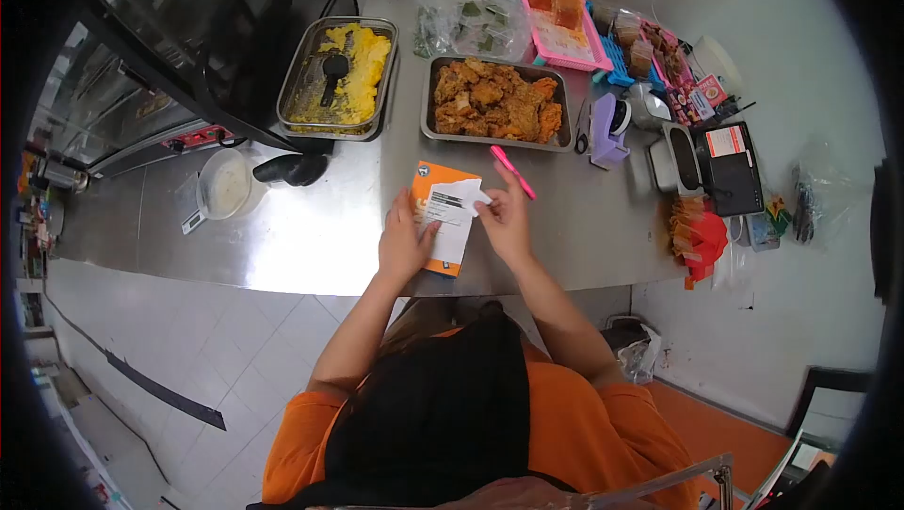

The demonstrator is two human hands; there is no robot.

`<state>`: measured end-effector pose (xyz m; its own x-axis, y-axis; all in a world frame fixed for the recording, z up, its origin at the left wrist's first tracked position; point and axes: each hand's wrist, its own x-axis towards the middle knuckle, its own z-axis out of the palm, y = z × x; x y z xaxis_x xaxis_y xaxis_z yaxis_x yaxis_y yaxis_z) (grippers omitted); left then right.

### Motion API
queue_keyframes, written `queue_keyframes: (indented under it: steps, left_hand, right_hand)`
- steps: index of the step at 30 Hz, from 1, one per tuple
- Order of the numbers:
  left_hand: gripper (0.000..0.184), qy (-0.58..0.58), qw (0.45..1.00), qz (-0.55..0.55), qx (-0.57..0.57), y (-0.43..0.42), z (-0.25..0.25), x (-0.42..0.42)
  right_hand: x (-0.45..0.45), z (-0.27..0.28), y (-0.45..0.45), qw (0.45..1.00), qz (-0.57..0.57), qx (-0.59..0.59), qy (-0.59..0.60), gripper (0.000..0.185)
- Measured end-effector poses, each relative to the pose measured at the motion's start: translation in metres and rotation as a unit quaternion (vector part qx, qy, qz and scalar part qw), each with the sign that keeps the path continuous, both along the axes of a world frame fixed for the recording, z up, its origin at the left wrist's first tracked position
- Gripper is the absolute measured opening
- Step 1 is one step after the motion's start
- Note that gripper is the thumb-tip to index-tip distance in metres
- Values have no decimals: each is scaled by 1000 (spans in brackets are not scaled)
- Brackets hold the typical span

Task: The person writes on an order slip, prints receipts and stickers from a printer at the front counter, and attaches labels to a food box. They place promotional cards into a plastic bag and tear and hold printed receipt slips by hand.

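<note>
An orange packet (431,178) lies near the front edge of the steel counter, with a white printed slip (450,227) on top of it. My left hand (405,242) rests on the left side of the packet and slip, its fingers apart and the thumb on the paper. At the slip's upper right corner, my right hand (507,218) pinches the paper between thumb and finger. A pink pen (512,172) lies just beyond my right hand.
Behind are a tray of fried chicken (499,103) and a glass-like tray of yellow food (353,67). Left stands a round tub (226,185); right, a purple holder (607,133), a metal container (676,160) and a black device (730,169). Scissors (581,141) lie beside the chicken tray.
</note>
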<state>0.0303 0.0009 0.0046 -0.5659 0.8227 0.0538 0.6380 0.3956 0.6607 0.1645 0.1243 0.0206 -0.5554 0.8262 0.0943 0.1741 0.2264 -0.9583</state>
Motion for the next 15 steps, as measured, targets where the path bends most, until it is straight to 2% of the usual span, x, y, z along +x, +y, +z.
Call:
queue_keyframes:
  steps: [1, 4, 8, 15]
  left_hand:
    - [77, -41, 999, 9, -6, 0, 0, -1]
    - [79, -15, 999, 12, 32, -1, -4, -3]
    - [79, -33, 998, 27, 45, -1, -8, -2]
    - [84, -72, 997, 28, 27, -3, -2, -3]
  right_hand:
    - [-8, 6, 2, 997, 55, -57, 0, 75]
    - [-31, 33, 3, 982, 178, -44, -37, 89]
    - [-57, 32, 0, 982, 177, -16, -70, 92]
    - [-80, 4, -4, 986, 110, 51, -117, 89]
